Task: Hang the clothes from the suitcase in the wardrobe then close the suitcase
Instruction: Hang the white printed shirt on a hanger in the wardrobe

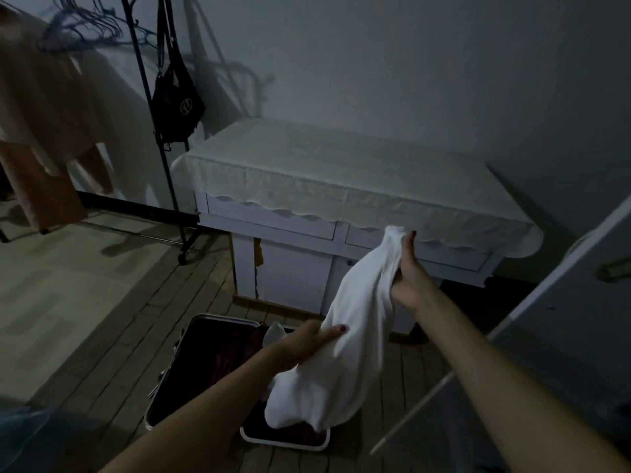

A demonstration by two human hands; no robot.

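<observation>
The white garment (pixel 345 339) is covering much of the open suitcase (pixel 205 363) — its contents are reading only as dark shapes. The hangers (pixel 85 25) at the top-left corner are blurring together.

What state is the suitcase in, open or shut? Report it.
Open. The suitcase lies on the floor with its dark inside showing, under the white garment gripped by the left hand and right hand.

White garment (pixel 345 349) gripped by left hand (pixel 307 344) and right hand (pixel 411 278) above open suitcase (pixel 205 367); beyond suitcase, cloth-covered cabinet (pixel 341 186); left of cabinet, clothes rack (pixel 160 131) with black bag (pixel 177 104)
</observation>
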